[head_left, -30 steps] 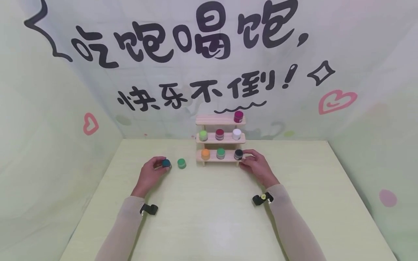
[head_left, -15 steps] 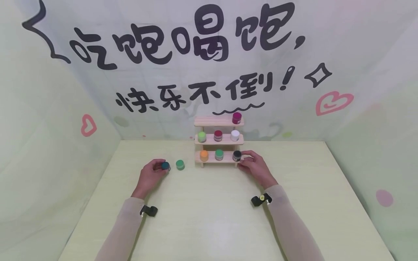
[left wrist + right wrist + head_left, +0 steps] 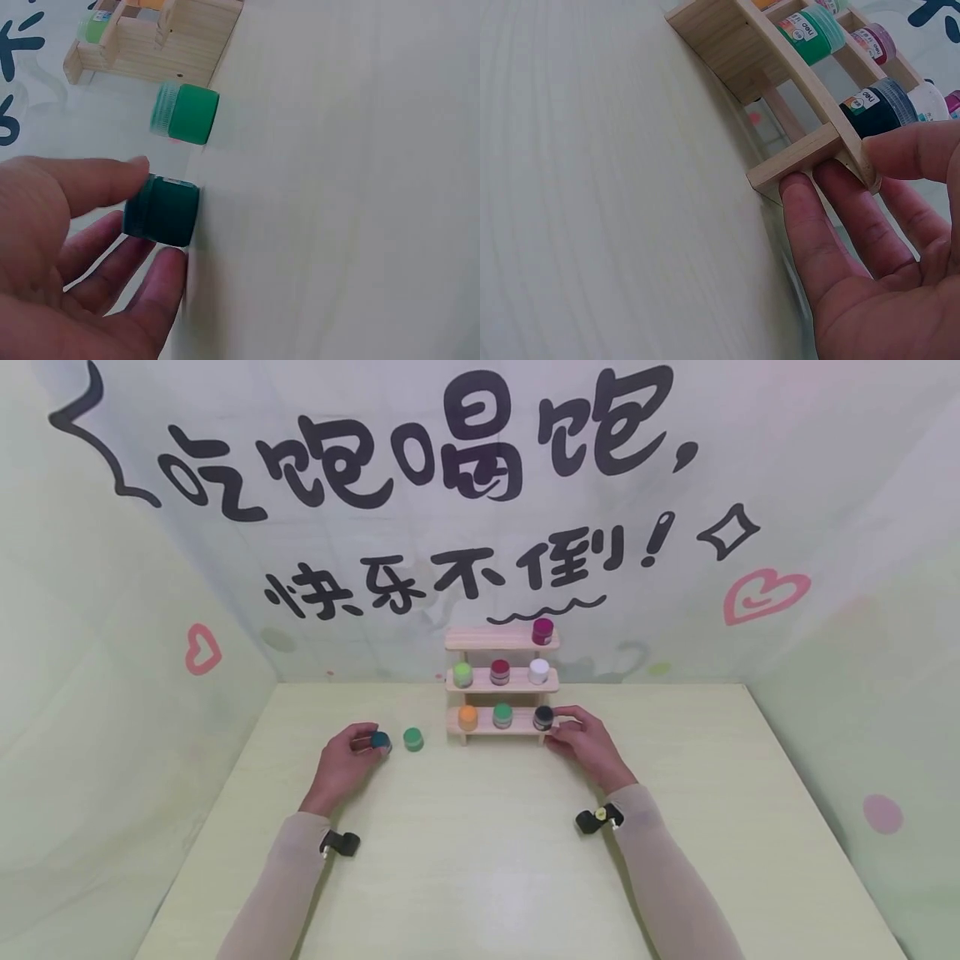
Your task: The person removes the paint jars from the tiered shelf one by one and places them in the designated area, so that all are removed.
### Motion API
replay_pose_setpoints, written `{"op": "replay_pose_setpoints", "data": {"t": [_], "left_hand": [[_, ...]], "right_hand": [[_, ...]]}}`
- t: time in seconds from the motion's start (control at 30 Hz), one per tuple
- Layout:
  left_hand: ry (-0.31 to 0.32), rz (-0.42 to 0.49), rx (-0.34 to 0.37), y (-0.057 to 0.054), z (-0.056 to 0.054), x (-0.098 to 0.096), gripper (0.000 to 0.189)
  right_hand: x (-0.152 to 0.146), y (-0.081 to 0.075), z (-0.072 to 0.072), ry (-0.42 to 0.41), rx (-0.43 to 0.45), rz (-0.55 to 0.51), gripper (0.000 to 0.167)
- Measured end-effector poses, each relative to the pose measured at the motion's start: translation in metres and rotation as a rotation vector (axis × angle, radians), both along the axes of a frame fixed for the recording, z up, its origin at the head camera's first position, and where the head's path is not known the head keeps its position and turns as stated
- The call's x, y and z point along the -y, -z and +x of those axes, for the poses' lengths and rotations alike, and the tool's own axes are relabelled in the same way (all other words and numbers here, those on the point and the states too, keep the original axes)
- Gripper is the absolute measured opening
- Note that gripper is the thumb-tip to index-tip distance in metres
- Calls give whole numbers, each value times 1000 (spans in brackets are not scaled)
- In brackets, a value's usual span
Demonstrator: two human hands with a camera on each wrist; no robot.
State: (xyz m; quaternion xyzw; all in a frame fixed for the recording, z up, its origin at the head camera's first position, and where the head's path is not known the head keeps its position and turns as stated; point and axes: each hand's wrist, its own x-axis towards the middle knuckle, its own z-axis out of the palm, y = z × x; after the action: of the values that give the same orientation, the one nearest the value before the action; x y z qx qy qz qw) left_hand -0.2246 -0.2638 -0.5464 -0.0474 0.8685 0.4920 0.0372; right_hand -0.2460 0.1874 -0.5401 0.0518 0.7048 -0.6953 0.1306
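Observation:
My left hand (image 3: 347, 766) holds a dark teal paint jar (image 3: 163, 211) on the table, thumb and fingers about its sides. A green paint jar (image 3: 194, 114) stands just right of it, apart from the hand. In the head view my right hand (image 3: 590, 744) is at the right end of a three-step wooden display stand (image 3: 522, 727). It grips the lowest shelf's end, with one digit on the shelf edge and fingers beneath, as the right wrist view shows. Close to those fingertips sits a black paint jar (image 3: 879, 107) on that shelf.
Orange (image 3: 468, 717) and green jars (image 3: 502, 716) share the lowest shelf. On the middle one are light green (image 3: 462, 674), dark red (image 3: 500, 672) and white jars (image 3: 538, 672). A magenta jar (image 3: 543, 631) is at the top right. A printed cloth (image 3: 360, 543) hangs behind the table (image 3: 465, 852).

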Motion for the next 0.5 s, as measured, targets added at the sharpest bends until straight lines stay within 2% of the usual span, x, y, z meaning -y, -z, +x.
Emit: {"op": "replay_pose_setpoints", "data": {"t": [0.13, 0.33, 0.5], "left_hand": [[-12, -7, -1, -8, 0, 0, 57], [-26, 11, -58, -22, -1, -3, 54], [-41, 9, -77, -32, -4, -10, 51]], "right_hand": [[0, 0, 0, 1, -1, 0, 41], [1, 1, -1, -6, -8, 4, 41], [0, 1, -1, -9, -11, 2, 41]]}}
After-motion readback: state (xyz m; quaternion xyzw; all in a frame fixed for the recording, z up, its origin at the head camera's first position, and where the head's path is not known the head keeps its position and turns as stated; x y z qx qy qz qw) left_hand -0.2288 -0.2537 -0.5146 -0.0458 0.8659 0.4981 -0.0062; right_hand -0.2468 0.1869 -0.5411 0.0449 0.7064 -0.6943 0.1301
